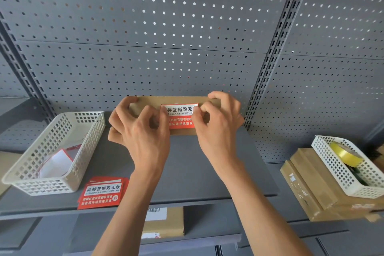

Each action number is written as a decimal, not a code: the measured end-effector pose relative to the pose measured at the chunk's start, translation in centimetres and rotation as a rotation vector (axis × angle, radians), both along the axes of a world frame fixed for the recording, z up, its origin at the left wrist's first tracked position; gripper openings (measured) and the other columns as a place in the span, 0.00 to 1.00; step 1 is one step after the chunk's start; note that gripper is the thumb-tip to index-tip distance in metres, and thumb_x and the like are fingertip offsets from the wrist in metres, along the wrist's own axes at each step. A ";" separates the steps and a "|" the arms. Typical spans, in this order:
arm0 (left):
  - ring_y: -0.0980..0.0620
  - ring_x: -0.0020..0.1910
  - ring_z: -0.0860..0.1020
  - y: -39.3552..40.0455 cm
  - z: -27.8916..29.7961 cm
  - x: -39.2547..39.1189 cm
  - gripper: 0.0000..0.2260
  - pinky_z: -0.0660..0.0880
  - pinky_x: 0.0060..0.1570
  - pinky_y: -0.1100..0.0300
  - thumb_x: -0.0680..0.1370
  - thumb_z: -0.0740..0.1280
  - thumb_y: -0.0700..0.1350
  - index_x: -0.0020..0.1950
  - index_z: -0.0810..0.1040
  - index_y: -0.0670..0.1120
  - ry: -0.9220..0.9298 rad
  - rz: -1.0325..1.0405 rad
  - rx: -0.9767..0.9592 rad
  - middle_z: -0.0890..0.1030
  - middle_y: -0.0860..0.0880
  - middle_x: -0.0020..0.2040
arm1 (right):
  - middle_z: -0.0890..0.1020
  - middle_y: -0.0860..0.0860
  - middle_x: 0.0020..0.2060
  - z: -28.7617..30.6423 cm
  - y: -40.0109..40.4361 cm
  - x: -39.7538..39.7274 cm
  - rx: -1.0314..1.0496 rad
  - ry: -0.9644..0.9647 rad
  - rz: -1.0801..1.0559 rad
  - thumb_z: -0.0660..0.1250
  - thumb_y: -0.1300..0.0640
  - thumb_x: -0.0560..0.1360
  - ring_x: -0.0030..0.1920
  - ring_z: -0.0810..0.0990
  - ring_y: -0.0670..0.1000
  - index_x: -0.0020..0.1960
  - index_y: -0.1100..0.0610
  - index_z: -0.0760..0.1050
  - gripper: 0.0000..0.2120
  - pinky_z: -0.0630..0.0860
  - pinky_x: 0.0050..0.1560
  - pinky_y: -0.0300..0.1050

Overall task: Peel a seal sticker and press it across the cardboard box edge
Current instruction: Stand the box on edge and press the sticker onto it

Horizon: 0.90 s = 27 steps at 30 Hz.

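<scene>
Pressing is the step I judge: my left hand [141, 131] grips the cardboard box [145, 104], right hand [216, 122] fingers curled, pinch the seal sticker [179, 117] at its 3 o'clock end; next, smoothing it over the edge.

Two bare forearms reach up from the bottom of the view, ending in the left hand [141, 129] and the right hand [218, 129]. No sleeves, gloves, rings or watch show on them.

Seal sticker [180, 117] on the cardboard box [176, 101] under my fingers reads "标签撕毁无", pinyin partly covered. Sticker stack [102, 193] near left — "此标签撕毁无效", "CIBIAOQIANSIHUIWUXIAO". Barcode label [155, 213] on the lower-shelf parcel [164, 223] — unreadable.
</scene>
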<state>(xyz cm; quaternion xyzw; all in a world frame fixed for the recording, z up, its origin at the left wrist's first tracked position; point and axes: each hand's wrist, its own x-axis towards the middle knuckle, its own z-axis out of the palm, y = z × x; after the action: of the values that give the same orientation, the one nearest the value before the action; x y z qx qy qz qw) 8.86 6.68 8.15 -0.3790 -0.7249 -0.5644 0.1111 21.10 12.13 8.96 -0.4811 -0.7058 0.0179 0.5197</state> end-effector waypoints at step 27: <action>0.43 0.71 0.60 -0.1 -0.3 0.0 0.07 0.56 0.66 0.44 0.78 0.67 0.50 0.44 0.72 0.51 -0.017 -0.063 -0.025 0.68 0.49 0.68 | 0.76 0.44 0.61 0.3 -0.6 -0.1 -0.074 0.042 0.025 0.67 0.50 0.75 0.64 0.66 0.49 0.58 0.48 0.76 0.12 0.68 0.59 0.60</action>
<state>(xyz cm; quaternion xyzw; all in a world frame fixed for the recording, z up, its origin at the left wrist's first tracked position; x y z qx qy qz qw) 8.87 6.60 7.88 -0.3983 -0.7206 -0.5616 0.0821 21.02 11.51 9.23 -0.4907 -0.6996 0.0604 0.5158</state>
